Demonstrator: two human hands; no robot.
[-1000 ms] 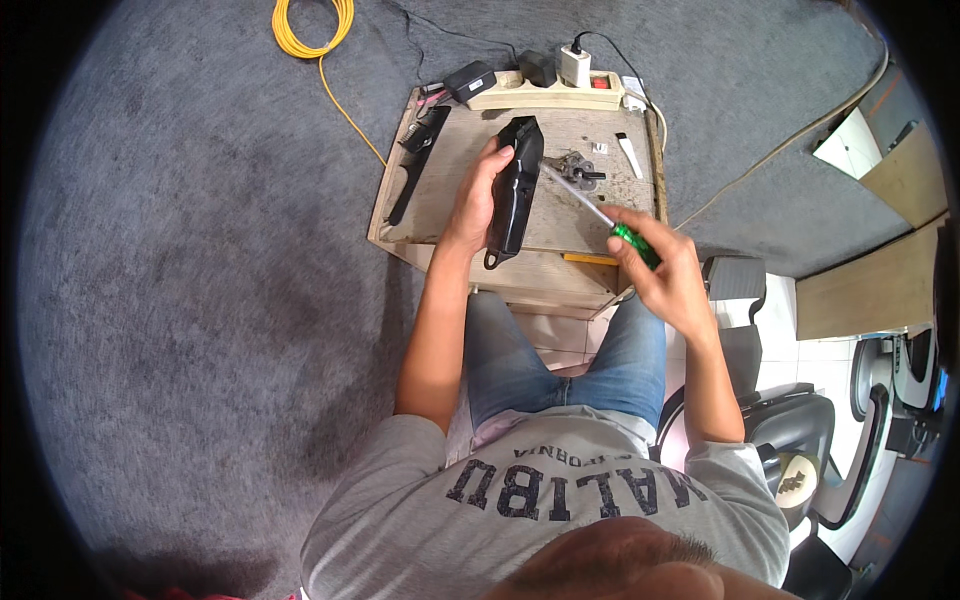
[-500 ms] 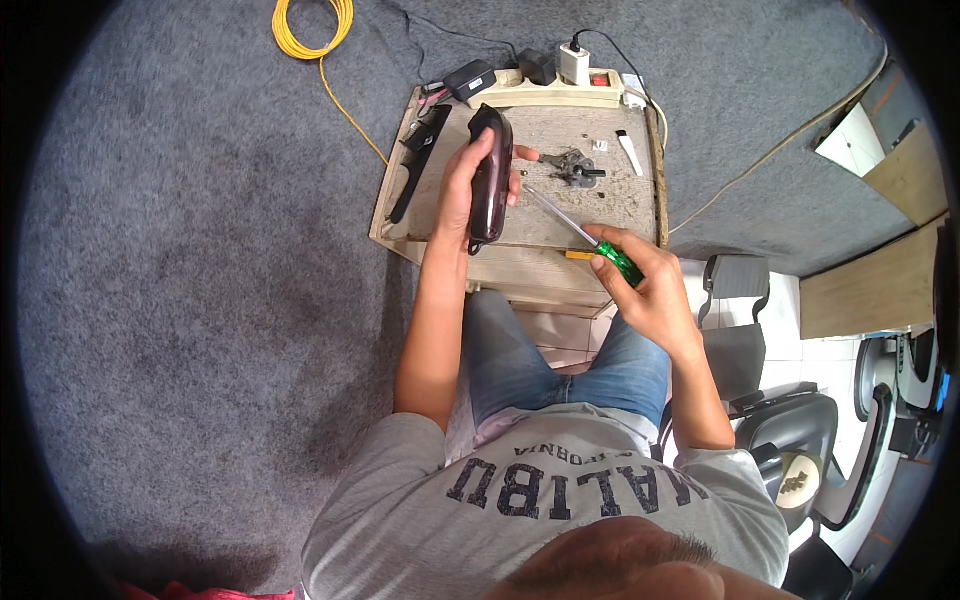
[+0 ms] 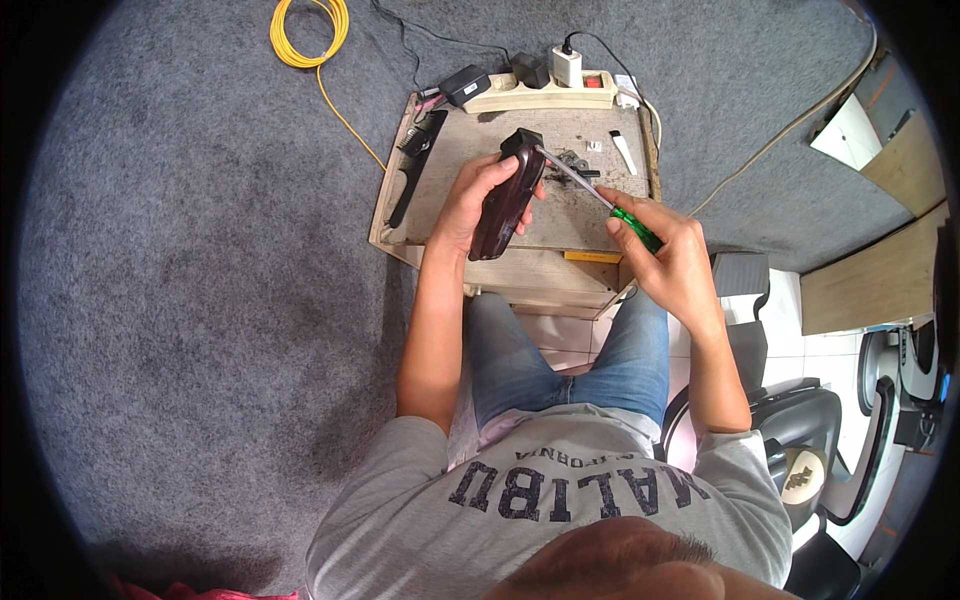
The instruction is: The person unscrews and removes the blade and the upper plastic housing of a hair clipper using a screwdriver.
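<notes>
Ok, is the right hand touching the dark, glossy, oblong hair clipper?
Apart: the head view shows pale wooden tabletop between the right hand and the clipper.

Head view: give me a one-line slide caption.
Left hand grips a dark clipper; right hand holds a green-handled screwdriver pointed at the clipper's upper end.

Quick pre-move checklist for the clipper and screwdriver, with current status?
1. Left hand gripping the dark clipper: ok, fingers wrapped around its body.
2. Right hand holding the green-handled screwdriver: ok, gripped at the handle.
3. Tip at the clipper: ok, it appears to meet the upper end.
4. Tip seated in a screw: cannot tell, too small to see.
5. Tabletop free of debris: not ok, specks lie around the small parts.
6. White brush apart from the small parts: ok, lies to their right.
</notes>
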